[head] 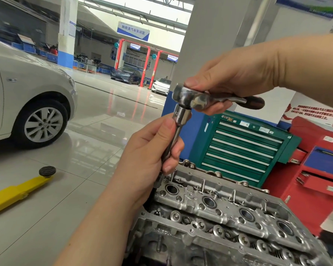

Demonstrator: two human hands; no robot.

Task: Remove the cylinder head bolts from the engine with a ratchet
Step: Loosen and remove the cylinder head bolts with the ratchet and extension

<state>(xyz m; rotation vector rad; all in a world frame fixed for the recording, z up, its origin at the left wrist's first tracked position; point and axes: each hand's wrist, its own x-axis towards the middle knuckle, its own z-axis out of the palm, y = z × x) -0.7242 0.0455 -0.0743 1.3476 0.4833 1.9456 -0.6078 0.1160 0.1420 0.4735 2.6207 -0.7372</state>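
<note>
Our right hand [231, 73] grips the ratchet [210, 97] near its steel head; our left hand [152, 148] pinches the extension bar [174, 139]. Both look rigid, heavy and slick, so we judge the dark handle end gives better leverage.

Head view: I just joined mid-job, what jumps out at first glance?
Centre frame, the right hand grips a chrome ratchet, while the left hand holds the long extension running down to the near-left corner of the bare cylinder head. Behind it stands a green tool cabinet; a white car is parked at left.
</note>
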